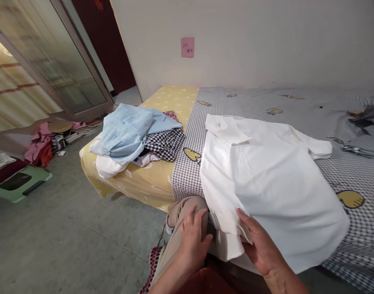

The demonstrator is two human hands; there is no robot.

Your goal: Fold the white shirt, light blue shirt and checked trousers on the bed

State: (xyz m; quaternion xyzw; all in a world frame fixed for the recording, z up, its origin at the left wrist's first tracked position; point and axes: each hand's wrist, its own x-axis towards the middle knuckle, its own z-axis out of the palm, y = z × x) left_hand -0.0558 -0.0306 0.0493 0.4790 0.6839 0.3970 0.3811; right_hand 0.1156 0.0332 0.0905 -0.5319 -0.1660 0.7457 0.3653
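Observation:
A white collared shirt [272, 175] lies spread over the checked bedding, its collar toward the wall and one sleeve out to the right. The other sleeve comes down toward me and hangs past the bed's edge. My right hand [262, 247] grips that sleeve near its cuff, thumb on top and fingers underneath. Just left of the cuff, my left hand [194, 239] is over my knee with fingers apart and nothing in it. Whether it rests on the trouser leg [174, 249] I cannot tell.
Left on the bed, a heap holds a light blue shirt [125, 130], black-and-white checked cloth [165, 143] and white garments. Grey cloth [367, 130] lies at the far right. A green stool [24, 183] and pink cloth [40, 143] are on the floor at left.

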